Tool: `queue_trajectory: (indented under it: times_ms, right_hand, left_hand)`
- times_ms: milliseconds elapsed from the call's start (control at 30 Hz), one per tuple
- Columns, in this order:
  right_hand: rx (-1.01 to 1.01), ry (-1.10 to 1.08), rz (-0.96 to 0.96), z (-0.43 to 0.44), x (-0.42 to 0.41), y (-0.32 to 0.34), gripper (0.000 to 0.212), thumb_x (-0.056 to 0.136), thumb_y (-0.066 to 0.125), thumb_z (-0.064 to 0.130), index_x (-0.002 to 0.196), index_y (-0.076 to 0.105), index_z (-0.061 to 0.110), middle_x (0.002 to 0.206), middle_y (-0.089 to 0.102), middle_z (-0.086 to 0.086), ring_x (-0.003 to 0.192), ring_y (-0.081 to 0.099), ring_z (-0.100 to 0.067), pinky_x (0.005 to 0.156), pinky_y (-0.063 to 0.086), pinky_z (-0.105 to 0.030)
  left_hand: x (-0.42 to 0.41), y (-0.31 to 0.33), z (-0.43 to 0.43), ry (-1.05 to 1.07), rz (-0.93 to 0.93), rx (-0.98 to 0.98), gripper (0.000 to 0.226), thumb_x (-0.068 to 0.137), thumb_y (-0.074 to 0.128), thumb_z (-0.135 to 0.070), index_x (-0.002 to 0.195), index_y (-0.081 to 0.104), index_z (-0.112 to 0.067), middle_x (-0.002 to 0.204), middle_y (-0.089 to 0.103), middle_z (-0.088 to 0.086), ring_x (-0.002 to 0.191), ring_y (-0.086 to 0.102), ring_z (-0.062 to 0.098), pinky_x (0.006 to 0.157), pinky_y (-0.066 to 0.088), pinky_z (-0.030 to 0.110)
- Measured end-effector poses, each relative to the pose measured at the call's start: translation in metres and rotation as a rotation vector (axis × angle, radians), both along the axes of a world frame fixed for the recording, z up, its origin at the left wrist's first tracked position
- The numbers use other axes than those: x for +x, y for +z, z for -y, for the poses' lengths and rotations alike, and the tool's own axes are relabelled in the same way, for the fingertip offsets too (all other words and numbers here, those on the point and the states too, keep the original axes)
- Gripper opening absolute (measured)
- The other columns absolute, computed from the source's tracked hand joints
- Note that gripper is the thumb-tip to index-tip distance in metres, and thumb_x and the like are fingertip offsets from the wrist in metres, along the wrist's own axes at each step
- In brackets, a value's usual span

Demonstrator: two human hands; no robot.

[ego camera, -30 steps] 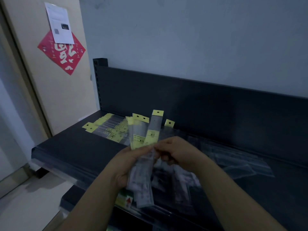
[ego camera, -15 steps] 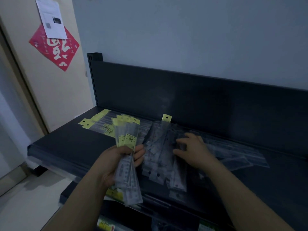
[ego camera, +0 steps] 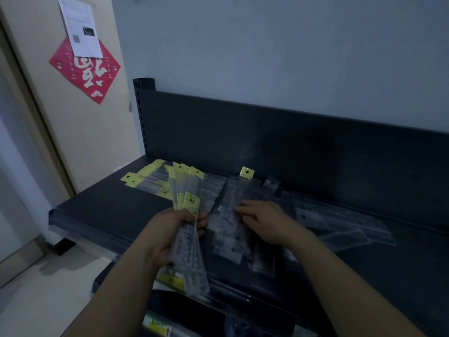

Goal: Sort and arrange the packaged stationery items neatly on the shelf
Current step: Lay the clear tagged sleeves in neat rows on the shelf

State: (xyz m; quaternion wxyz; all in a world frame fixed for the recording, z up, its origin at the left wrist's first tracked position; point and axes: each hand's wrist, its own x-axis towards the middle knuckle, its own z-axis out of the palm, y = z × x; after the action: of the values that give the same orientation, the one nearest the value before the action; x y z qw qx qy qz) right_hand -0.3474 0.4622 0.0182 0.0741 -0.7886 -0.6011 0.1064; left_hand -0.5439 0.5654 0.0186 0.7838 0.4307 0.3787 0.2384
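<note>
Dimly lit, the left hand (ego camera: 167, 237) grips a fanned bundle of packets (ego camera: 188, 203), thumb across the front and fingers curled behind, so its palm is covered. The right hand (ego camera: 269, 222) lies on the loose packets (ego camera: 228, 242) spread on the shelf (ego camera: 109, 210), fingers bent toward the left. Whether they pinch one or only touch the pile cannot be told, since the clear plastic blurs into the dark surface. Both forearms run out of the bottom edge. The held packets are long, narrow clear sleeves with yellow hang tabs at the top, each with a punched hole, and yellow labels midway; the print is too small to read. Their lower ends hang past the shelf's front lip. At the shelf's left rear a row of yellow-tabbed packets (ego camera: 145, 177) lies flat and overlapping. Right of the hand, more clear sleeves (ego camera: 340, 224) are barely visible. A lower shelf (ego camera: 243, 319) shows only in part beneath
</note>
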Motion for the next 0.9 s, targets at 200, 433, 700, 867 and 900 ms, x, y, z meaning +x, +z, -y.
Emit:
queue_trajectory:
  times_ms: [200, 433, 700, 867, 900]
  right_hand:
    - [0.081, 0.021, -0.056, 0.0, -0.006, 0.005, 0.038, 0.102, 0.036, 0.023, 0.139, 0.048, 0.023, 0.154, 0.031, 0.001, 0.142, 0.025, -0.016, 0.114, 0.019, -0.027]
    - [0.265, -0.161, -0.183, 0.011, 0.01, 0.015, 0.035, 0.1, 0.041, 0.016, 0.132, 0.055, 0.013, 0.147, 0.043, -0.004, 0.136, 0.037, -0.015, 0.103, 0.025, -0.016]
    - [0.265, -0.142, -0.776, 0.03, -0.023, 0.031, 0.031, 0.09, 0.058, 0.041, 0.109, 0.068, 0.019, 0.097, 0.072, 0.002, 0.091, 0.068, -0.013, 0.089, 0.055, -0.033]
    - [0.188, -0.114, -0.876, 0.024, -0.038, 0.03, 0.031, 0.087, 0.064, 0.041, 0.105, 0.066, 0.015, 0.087, 0.073, -0.005, 0.077, 0.067, -0.016, 0.073, 0.053, -0.034]
    - [0.199, -0.11, -0.893, 0.025, -0.037, 0.032, 0.024, 0.089, 0.064, 0.035, 0.103, 0.066, 0.015, 0.082, 0.071, -0.001, 0.072, 0.065, -0.012, 0.069, 0.052, -0.03]
  left_hand:
    - [0.002, 0.003, 0.0, -0.02, -0.003, -0.004, 0.024, 0.093, 0.042, 0.004, 0.104, 0.062, 0.01, 0.114, 0.066, 0.024, 0.109, 0.062, 0.034, 0.091, 0.05, 0.04]
    - [0.001, 0.006, -0.001, -0.053, 0.109, -0.117, 0.029, 0.09, 0.037, 0.007, 0.11, 0.058, 0.012, 0.113, 0.066, 0.023, 0.105, 0.064, 0.033, 0.087, 0.052, 0.04]
    - [0.033, 0.016, 0.021, -0.07, 0.409, -0.223, 0.02, 0.092, 0.047, -0.011, 0.11, 0.054, -0.006, 0.078, 0.054, 0.006, 0.067, 0.053, 0.016, 0.07, 0.052, 0.03]
    - [0.056, 0.026, 0.034, 0.052, 0.495, -0.035, 0.023, 0.099, 0.041, -0.007, 0.115, 0.056, -0.015, 0.092, 0.062, 0.006, 0.091, 0.058, 0.021, 0.084, 0.049, 0.035]
    - [0.057, 0.027, 0.035, 0.045, 0.483, 0.019, 0.024, 0.099, 0.041, -0.007, 0.115, 0.056, -0.017, 0.096, 0.063, 0.006, 0.095, 0.058, 0.021, 0.086, 0.048, 0.036]
